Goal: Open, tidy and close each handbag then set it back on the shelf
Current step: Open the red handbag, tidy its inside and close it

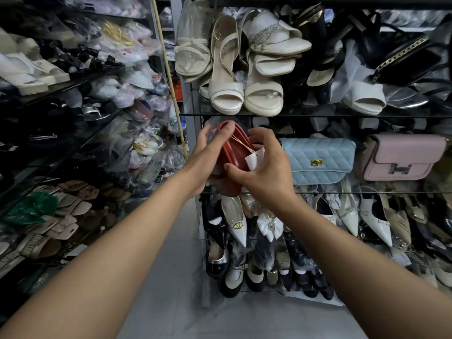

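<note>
Head view, and both arms are stretched out toward the shelving. The left hand (210, 152) wraps the red handbag (233, 152) from its left side, fingers curled behind it and the thumb laid across the top edge. There's a scrap of clear plastic (212, 130) bunched by those fingers.

The right hand (265, 172) comes in from the other side. Its thumb presses the lower face of the bag and its fingers arch over the upper right corner, half closed around it. So both hands have a grip on the same bag.

The bag is tilted, its top leaning away to the left. It is held up in front of the left end of the middle glass shelf (367, 192); whether its base touches the glass can't be told. A white tag (254, 160) dangles from a thin string across its front, right against the right hand.

Just to the right, a pale blue quilted handbag (318, 160) sits on that shelf, with a pink handbag (401, 157) beside it.

Cream heeled sandals (227, 77) are stacked on the shelf above, white pointed pumps (236, 221) hang below, and bagged sandals (137, 77) fill the rack on the left.
</note>
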